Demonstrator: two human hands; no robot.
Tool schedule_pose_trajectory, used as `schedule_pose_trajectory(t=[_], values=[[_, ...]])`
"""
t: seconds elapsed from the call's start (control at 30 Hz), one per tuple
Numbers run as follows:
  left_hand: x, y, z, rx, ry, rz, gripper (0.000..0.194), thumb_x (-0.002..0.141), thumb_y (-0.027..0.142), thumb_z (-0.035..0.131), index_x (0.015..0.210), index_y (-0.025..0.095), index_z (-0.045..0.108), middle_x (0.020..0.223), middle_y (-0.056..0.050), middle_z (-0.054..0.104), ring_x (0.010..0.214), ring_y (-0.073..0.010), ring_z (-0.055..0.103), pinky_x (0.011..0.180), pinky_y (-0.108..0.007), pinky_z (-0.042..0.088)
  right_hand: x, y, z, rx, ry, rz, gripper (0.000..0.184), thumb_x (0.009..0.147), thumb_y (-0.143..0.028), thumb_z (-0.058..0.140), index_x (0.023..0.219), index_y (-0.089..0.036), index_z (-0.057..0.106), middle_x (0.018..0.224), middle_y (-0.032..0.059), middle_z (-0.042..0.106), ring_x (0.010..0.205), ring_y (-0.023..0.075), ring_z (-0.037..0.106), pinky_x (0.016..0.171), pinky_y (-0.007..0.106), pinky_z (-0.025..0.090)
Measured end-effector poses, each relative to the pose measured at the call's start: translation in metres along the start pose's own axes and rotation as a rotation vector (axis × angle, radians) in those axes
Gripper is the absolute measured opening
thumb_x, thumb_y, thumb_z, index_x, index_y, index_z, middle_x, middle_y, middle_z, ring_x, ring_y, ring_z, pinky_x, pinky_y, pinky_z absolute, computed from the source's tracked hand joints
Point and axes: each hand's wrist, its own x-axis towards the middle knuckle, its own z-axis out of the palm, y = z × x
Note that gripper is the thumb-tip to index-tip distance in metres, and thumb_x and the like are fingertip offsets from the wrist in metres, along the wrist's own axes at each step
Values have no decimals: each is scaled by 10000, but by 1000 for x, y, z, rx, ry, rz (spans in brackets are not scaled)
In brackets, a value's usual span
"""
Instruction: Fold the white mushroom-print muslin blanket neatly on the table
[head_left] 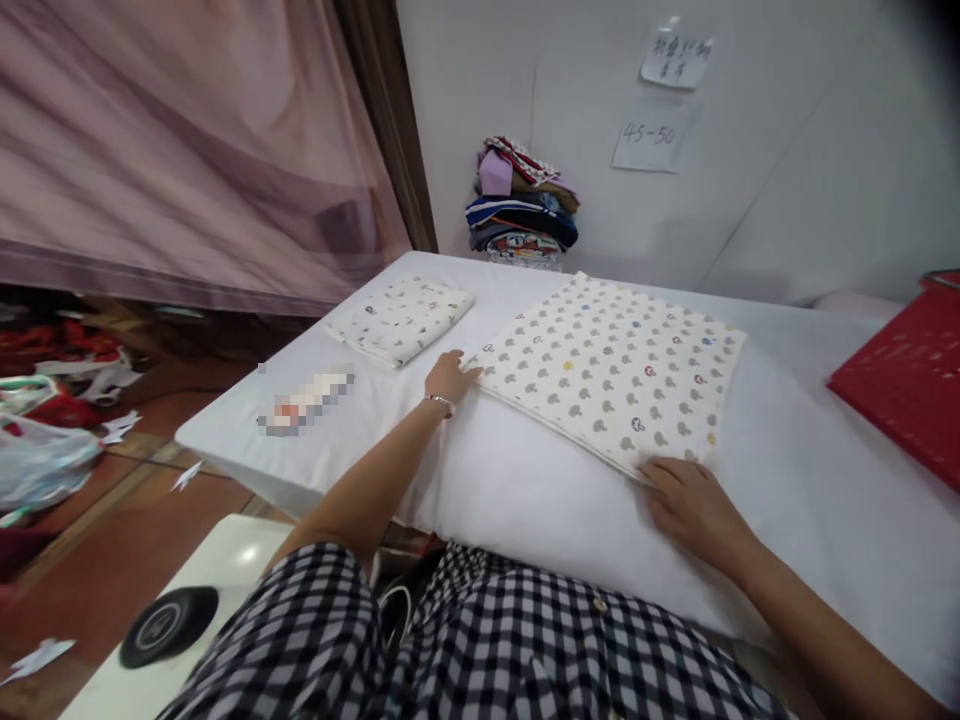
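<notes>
A folded white cloth (611, 365) printed with grey mushroom-like shapes, a few of them coloured, lies spread on the white-covered table (517, 470). My left hand (448, 380), with a bracelet at the wrist, has its thumb and fingers closed at the cloth's left corner. At the near right corner, my right hand (694, 505) has its fingers curled over the cloth's edge; its thumb is mostly hidden. Left of my left hand rests a smaller folded cloth (405, 318), white with small scattered prints.
A blurred-out item (306, 402) lies at the table's left. Folded clothes (525, 205) are stacked by the wall behind. A red box-like object (904, 375) stands at the right. Below left are a white surface with a black round knob (169, 627) and plastic bags (45, 465) on the floor.
</notes>
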Motion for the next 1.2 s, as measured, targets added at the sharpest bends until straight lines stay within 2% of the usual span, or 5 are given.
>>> schedule_pose_trajectory(t=[0.1,0.33,0.57,0.8,1.2], values=[[-19,6,5,39,119,217,337,812,357,547,1102,189,581,1131,-94,572,1029,-225,507,838,-320,420,21,-13,-3,87,-37,-14,247,826,-265,451,1030,-219,583,1073,80,598,984,235,530,834,371,396],[-45,34,32,60,-82,791,178,836,244,528,950,196,657,974,-60,615,927,-191,513,815,-329,407,90,-41,-1,137,-99,39,240,888,-251,387,878,-192,619,909,71,611,866,205,540,741,310,395],[-42,35,45,21,-97,793,177,852,250,507,922,215,665,933,-38,615,872,-168,520,786,-311,405,102,-40,9,228,-130,126,240,887,-265,400,871,-198,630,904,46,594,867,173,532,704,266,371],[-44,32,48,-24,-65,792,171,859,255,498,901,219,660,944,-39,606,902,-171,508,803,-320,395,96,-38,17,463,26,199,238,867,-277,399,748,-209,592,785,7,586,764,150,537,708,266,379],[-45,31,49,1,-95,831,187,858,233,493,988,207,625,1022,-36,623,969,-186,511,825,-333,398,87,-46,19,402,211,124,246,898,-277,388,803,-220,607,828,17,600,814,152,549,725,271,408]])
